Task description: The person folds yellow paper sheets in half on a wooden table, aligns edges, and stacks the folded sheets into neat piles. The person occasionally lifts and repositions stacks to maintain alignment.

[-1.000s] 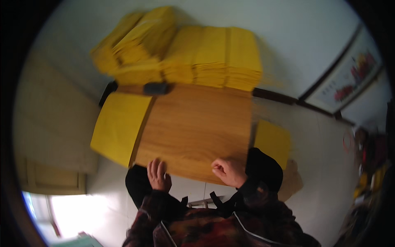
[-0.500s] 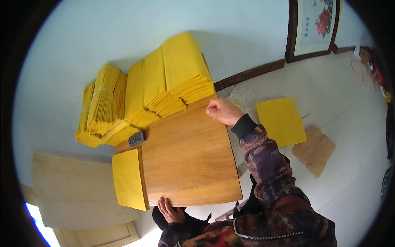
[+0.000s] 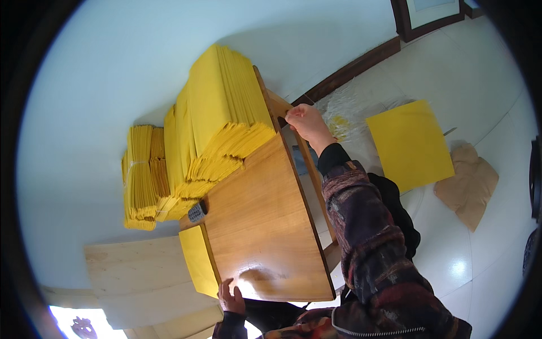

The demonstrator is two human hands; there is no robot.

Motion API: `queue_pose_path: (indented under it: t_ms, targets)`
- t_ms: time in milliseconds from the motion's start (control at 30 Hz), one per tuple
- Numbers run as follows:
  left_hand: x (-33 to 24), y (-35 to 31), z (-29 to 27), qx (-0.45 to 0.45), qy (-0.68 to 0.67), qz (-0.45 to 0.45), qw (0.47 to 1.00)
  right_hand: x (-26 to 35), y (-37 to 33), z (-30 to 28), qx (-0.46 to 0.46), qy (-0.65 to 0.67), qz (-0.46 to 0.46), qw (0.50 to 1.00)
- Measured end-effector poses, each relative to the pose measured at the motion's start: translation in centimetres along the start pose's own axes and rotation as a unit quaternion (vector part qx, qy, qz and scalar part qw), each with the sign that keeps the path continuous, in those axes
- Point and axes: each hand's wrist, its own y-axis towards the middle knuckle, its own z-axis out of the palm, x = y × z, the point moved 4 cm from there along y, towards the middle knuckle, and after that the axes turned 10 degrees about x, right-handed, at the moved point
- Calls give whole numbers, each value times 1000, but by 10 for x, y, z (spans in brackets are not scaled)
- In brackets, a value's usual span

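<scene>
While the left hand (image 3: pixel 232 298) rests at the tabletop (image 3: pixel 259 226) edge, fingers apart, the right hand (image 3: pixel 309 125), fingertips together, works best kept clear of the yellow stack (image 3: pixel 217 107).

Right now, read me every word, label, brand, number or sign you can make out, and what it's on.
None can be read.
Small dark grey block on the wooden table: surface pattern, too small to tell if it's lettering.
Yellow stacks: no print visible.
Framed picture: cut off, no text visible.
</scene>
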Motion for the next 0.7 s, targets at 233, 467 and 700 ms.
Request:
queue_pose_path:
  t_ms: [233, 467, 700]
  targets:
    - [-126, 119, -24, -108, 75, 213, 968, -3, 27, 1, 58, -31, -15, 998]
    - [-218, 227, -78, -245, 54, 308, 918, 3, 39, 13, 105, -14, -39, 994]
    - [-246, 281, -104, -164, 133, 315, 925, 25, 38, 14, 114, -6, -104, 988]
